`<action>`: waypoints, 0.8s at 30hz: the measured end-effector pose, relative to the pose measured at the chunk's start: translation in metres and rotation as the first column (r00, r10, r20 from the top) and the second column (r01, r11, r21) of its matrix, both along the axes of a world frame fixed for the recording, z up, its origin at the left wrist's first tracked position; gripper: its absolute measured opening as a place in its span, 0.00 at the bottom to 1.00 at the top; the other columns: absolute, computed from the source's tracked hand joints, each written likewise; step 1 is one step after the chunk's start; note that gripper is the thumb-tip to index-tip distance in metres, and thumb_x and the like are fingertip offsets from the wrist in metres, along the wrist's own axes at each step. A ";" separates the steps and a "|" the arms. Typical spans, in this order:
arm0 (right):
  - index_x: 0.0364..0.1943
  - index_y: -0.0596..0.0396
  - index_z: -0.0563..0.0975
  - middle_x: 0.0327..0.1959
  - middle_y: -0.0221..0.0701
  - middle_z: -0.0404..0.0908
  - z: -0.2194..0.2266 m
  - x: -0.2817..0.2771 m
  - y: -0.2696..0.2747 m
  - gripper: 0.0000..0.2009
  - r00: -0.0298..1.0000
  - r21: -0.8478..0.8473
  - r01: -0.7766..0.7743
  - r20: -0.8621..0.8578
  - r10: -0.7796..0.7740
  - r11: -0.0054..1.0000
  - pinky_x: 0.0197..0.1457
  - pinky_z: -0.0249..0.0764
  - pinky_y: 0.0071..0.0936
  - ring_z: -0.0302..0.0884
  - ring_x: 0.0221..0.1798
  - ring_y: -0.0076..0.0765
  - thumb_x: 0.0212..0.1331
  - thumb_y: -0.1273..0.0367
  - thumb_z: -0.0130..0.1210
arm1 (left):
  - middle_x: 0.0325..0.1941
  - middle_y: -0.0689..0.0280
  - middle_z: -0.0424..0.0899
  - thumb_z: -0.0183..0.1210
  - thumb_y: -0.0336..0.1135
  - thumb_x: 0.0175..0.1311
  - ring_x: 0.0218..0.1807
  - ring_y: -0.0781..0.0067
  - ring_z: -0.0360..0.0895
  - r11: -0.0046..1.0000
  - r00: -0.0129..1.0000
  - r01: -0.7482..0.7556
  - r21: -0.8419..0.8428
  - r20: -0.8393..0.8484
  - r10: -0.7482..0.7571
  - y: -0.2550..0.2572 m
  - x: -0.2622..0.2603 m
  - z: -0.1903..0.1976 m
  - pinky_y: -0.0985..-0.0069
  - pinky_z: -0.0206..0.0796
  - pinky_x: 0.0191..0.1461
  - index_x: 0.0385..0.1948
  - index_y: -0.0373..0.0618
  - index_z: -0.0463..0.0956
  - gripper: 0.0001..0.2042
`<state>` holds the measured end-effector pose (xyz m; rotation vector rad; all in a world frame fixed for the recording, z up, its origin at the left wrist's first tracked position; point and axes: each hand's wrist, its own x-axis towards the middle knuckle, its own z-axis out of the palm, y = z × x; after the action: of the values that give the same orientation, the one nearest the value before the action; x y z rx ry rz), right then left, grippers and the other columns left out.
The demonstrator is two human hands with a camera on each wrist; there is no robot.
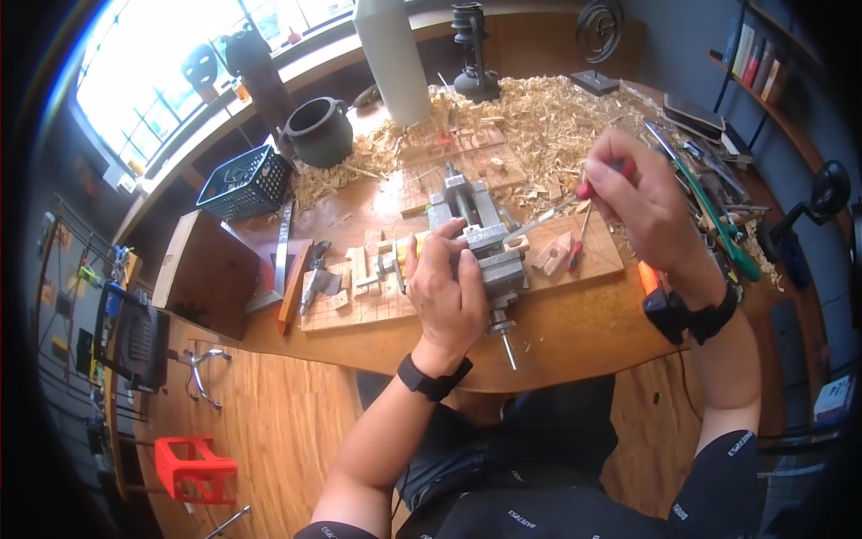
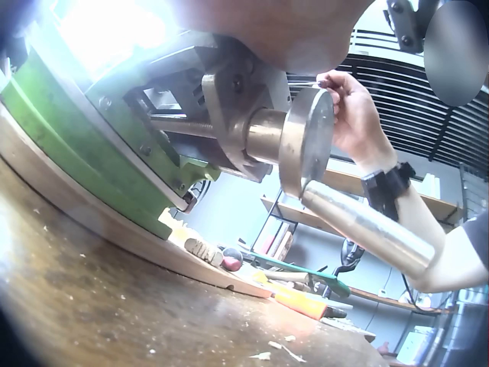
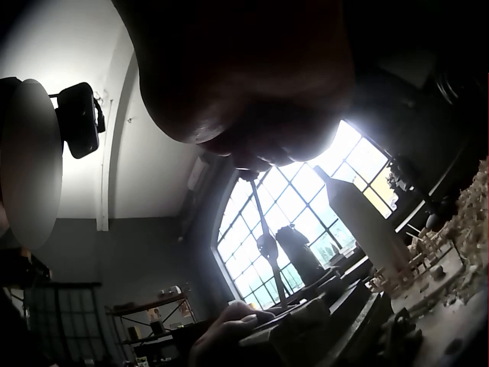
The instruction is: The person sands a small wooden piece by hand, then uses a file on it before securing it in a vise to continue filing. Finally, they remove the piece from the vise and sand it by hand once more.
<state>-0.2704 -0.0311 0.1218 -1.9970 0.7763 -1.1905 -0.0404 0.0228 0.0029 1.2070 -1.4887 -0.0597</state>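
My left hand (image 1: 446, 292) rests on the grey metal vise (image 1: 505, 269), fingers bent over its near left side and fingertips at its jaws. The vise stands on a wooden board; its crank handle (image 2: 367, 229) hangs toward me. My right hand (image 1: 637, 193), raised to the right of the vise, grips the red handle (image 1: 588, 189) of a tool with a thin metal blade (image 1: 537, 221). That blade slants down toward the vise jaws, its tip overlapping them in the right wrist view. Between the jaws, the workpiece is mostly hidden by my left hand.
A wood block with a hole (image 1: 552, 255) and a red-handled screwdriver (image 1: 579, 244) lie right of the vise. Wood shavings (image 1: 548, 117) heap behind. Left are a basket (image 1: 244, 184), a dark pot (image 1: 321, 135) and a wooden box (image 1: 202, 278). An orange-handled tool (image 1: 648, 278) lies right.
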 end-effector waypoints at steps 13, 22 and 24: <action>0.38 0.56 0.81 0.22 0.14 0.70 -0.062 -0.044 -0.030 0.07 0.992 0.409 -0.008 0.118 -0.044 0.913 0.22 0.51 0.14 0.58 0.22 0.07 0.72 0.68 0.57 | 0.55 0.53 0.85 0.51 0.30 0.68 0.53 0.46 0.81 1.000 1.000 0.009 -0.001 -0.018 -0.009 -0.001 0.001 -0.003 0.43 0.48 0.77 0.40 0.38 0.74 0.06; 0.40 0.55 0.78 0.22 0.15 0.66 -0.075 -0.042 -0.021 0.08 0.959 0.540 -0.199 0.281 0.048 0.818 0.23 0.50 0.13 0.54 0.21 0.09 0.75 0.66 0.56 | 0.54 0.52 0.85 0.51 0.30 0.68 0.53 0.45 0.81 1.000 1.000 0.012 -0.008 -0.020 -0.012 -0.001 0.000 -0.003 0.43 0.49 0.77 0.39 0.39 0.73 0.06; 0.40 0.55 0.78 0.22 0.14 0.66 -0.081 -0.036 -0.019 0.08 0.973 0.558 -0.169 0.224 0.049 0.813 0.22 0.52 0.13 0.55 0.21 0.08 0.75 0.65 0.56 | 0.55 0.53 0.85 0.51 0.30 0.68 0.53 0.45 0.81 1.000 1.000 0.014 -0.006 -0.023 -0.014 -0.001 0.000 -0.003 0.42 0.49 0.77 0.39 0.39 0.73 0.06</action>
<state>-0.3069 -0.0501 0.0410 -1.3772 0.7897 -0.9251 -0.0403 0.0217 0.0002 1.1879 -1.4762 -0.0781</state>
